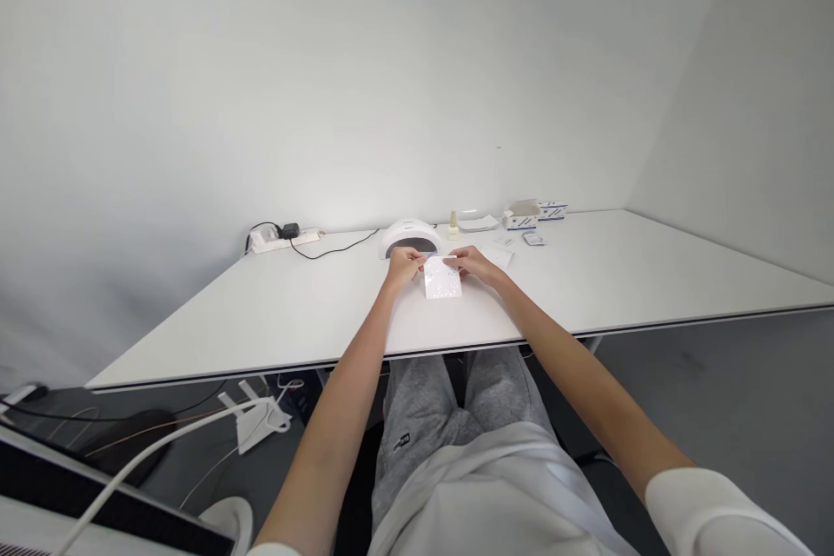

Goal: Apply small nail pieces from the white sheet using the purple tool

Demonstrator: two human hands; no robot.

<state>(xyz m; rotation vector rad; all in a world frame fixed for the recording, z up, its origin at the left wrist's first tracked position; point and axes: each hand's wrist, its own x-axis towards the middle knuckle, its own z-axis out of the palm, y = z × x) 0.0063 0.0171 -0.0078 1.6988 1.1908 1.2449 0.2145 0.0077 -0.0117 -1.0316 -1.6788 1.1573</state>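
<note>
Head view: both hands are over the table [261, 321], nearer its front edge than its front corners. The left hand [406, 264] pinches the upper-left corner of a white sheet [443, 280] dotted with shiny marks; the right hand [470, 264] pinches its upper-right part, thumb in front. The sheet is in front of a white arched lamp [410, 230], which sits towards the back edge. The step in hand seems to be handling the sheet; the next move likely calls for a light, even grip. Fingers behind the sheet are hidden, its marks are too small to identify, and the lamp's opening is partly covered.
</note>
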